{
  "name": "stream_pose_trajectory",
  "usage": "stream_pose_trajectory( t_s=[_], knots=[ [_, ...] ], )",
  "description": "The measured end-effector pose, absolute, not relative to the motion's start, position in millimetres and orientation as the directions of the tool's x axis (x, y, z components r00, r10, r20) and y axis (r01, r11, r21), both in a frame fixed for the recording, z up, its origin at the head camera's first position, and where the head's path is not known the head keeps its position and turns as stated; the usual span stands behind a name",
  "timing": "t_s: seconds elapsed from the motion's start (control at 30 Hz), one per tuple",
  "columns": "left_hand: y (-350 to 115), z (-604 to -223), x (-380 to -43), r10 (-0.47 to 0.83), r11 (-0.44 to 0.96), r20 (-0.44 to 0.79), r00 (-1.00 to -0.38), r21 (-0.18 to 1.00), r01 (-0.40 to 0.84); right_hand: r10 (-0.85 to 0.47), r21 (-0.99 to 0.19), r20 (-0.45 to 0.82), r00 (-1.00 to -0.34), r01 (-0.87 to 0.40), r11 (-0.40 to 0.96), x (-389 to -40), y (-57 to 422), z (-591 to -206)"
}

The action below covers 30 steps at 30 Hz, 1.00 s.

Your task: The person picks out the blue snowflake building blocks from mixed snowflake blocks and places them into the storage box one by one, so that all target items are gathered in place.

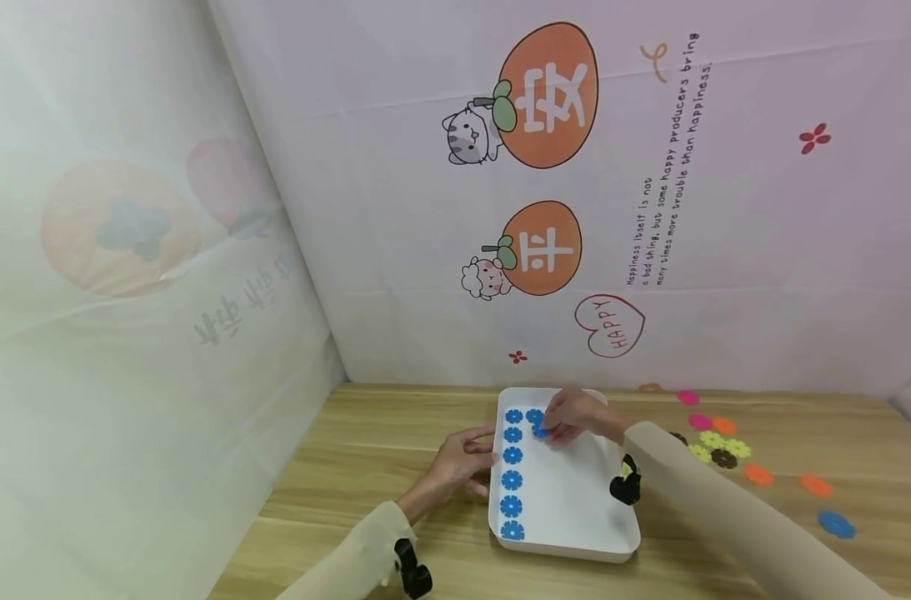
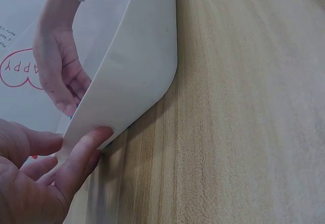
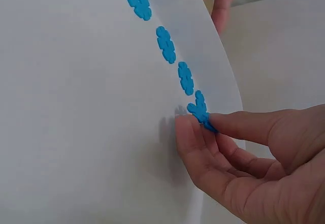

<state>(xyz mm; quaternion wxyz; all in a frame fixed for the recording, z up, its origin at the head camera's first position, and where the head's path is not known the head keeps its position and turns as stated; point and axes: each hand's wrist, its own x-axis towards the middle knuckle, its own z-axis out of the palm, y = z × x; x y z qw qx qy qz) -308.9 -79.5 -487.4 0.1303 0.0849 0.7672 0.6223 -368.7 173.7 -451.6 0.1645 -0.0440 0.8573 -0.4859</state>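
A white tray (image 1: pixel 568 508) lies on the wooden table. Down its left side runs a column of several blue flower-shaped discs (image 1: pixel 511 480), with another blue disc (image 1: pixel 533 415) beside the far end. My right hand (image 1: pixel 571 414) is over the far part of the tray and pinches a blue flower-shaped disc (image 3: pixel 208 125) between thumb and fingers, partly hidden by them. At the tray's left wall is my left hand (image 1: pixel 455 462). Its thumb (image 2: pixel 45 144) is at the rim and its fingers lie against the outer side, holding the wall.
Right of the tray lie loose flower discs: pink (image 1: pixel 700 422), orange (image 1: pixel 758 475), yellow-green (image 1: pixel 736 448), dark brown (image 1: pixel 723 458) and blue (image 1: pixel 836 523). A printed white cloth (image 1: pixel 763 250) stands behind the table (image 1: pixel 395 417), and another covers the left side.
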Motion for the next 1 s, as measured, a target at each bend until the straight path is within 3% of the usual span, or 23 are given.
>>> stream_pose_trajectory(
  t_s=[0.3,1.0],
  knots=[
    [-82,-482,-309,0.303,0.216,-0.105,-0.947,0.976,-0.039,-0.201,-0.755,-0.13,-0.971,-0.035,0.655,-371,161,-459],
    [-82,-484,-308,0.315,0.214,-0.106,-0.943,0.976,-0.038,-0.154,-0.717,-0.155,-0.976,0.004,0.698,-370,152,-459]
  ],
)
